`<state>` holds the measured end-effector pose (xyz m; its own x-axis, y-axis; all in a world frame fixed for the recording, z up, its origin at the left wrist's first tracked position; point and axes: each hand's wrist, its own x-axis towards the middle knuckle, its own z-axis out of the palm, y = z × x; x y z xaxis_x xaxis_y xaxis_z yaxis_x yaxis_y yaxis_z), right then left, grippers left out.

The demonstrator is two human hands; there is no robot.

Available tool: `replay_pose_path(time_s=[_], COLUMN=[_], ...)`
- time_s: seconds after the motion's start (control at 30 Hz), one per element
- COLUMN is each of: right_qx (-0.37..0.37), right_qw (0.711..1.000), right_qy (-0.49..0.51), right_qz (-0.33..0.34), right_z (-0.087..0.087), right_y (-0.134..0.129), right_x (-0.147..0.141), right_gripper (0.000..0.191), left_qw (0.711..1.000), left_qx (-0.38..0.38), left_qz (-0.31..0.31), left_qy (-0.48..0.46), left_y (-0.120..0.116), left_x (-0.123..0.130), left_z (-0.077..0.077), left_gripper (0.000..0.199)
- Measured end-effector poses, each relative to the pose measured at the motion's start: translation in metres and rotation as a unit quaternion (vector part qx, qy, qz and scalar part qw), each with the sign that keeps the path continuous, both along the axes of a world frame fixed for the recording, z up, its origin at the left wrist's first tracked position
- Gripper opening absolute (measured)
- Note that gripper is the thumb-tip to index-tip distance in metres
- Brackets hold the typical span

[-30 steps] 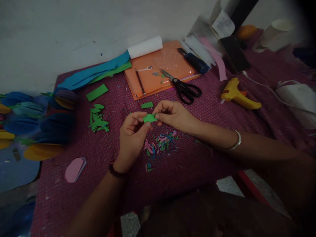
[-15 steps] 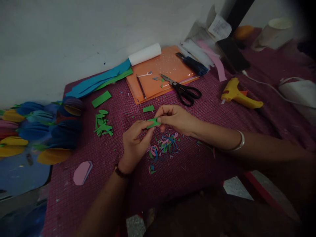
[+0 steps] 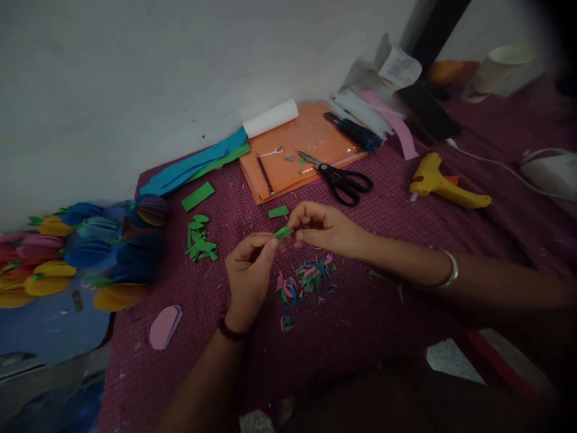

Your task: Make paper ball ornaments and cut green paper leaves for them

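A small green paper piece (image 3: 283, 232) is pinched between thumb and fingers of my left hand (image 3: 250, 270), above the table. My right hand (image 3: 331, 230) is at its right end, fingers curled; whether it grips the piece is hard to tell. Just behind them a green rectangle (image 3: 278, 211) lies flat. Below the hands is a heap of thin pink, blue and green paper scraps (image 3: 311, 273). Small green cut pieces (image 3: 199, 240) are piled to the left, with a larger green rectangle (image 3: 198, 196) behind them.
Black scissors (image 3: 345, 180), a pencil (image 3: 265, 174) and a blue cutter (image 3: 354, 131) lie on or over an orange packet (image 3: 306, 129). A yellow glue gun (image 3: 446, 183) is at right. Colourful paper shapes (image 3: 121, 252) and a pink piece (image 3: 164, 328) are at left.
My right fingers have loosened and shifted back from the green piece, which my left hand still pinches. The view has shifted, so the table things appear lower and farther right.
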<state>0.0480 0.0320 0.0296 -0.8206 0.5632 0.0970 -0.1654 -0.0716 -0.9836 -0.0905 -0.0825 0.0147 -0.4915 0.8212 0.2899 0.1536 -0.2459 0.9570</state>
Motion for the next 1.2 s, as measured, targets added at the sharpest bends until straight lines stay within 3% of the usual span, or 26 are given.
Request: replay_pose_path(time_s=[0.1,0.43,0.93,1.1,1.2], right_qx=[0.035,0.06,0.088,0.107,0.128], right_qw=[0.999,0.991,0.982,0.978,0.973], right_qy=[-0.023,-0.046,-0.062,-0.057,-0.055], right_qz=[-0.03,-0.108,-0.158,-0.17,-0.186], right_z=[-0.003,-0.002,0.0,-0.001,-0.002], right_y=[-0.002,-0.012,-0.02,-0.016,-0.013], right_x=[-0.001,-0.002,-0.002,-0.002,-0.002], right_gripper=[0.009,0.009,0.01,0.011,0.012], left_qw=[1.0,0.992,0.987,0.997,0.998], left_qx=[-0.01,0.007,0.023,-0.017,-0.059], left_qz=[-0.009,0.028,0.046,0.051,0.003], left_qy=[-0.018,0.121,0.154,0.047,-0.031], left_y=[-0.001,-0.005,-0.006,-0.005,-0.001], left_x=[0.002,0.003,0.012,0.008,-0.001], left_z=[-0.001,0.003,0.004,0.004,0.004], left_gripper=[0.007,0.009,0.018,0.004,0.016])
